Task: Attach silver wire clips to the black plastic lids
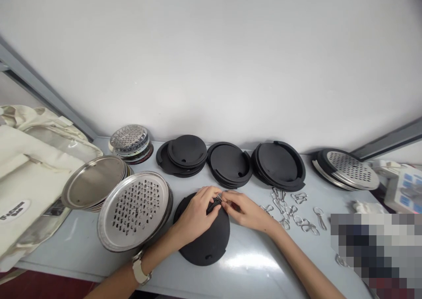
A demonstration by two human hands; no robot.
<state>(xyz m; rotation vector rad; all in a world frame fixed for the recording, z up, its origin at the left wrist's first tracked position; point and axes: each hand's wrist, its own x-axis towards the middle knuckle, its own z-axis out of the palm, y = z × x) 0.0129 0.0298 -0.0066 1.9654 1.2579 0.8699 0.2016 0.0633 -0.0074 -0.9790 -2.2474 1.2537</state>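
My left hand (198,213) and my right hand (244,210) meet above a round black disc (206,246) with a small hole near its front edge. Between their fingertips is a small metal wire clip (218,198), mostly hidden, and the fingers of both hands are closed in a pinch on it. The left hand rests over the disc's upper part, while the right comes in from the right side. Several loose wire clips with rings (298,220) lie scattered to the right of my right hand.
Grater plates (136,211) and plain metal discs (95,182) are stacked at left, with another grater stack (130,136) behind. Black disc stacks (231,162) line the wall. A black-rimmed grater (352,167) stands far right. A cream bag (29,171) lies at the left edge.
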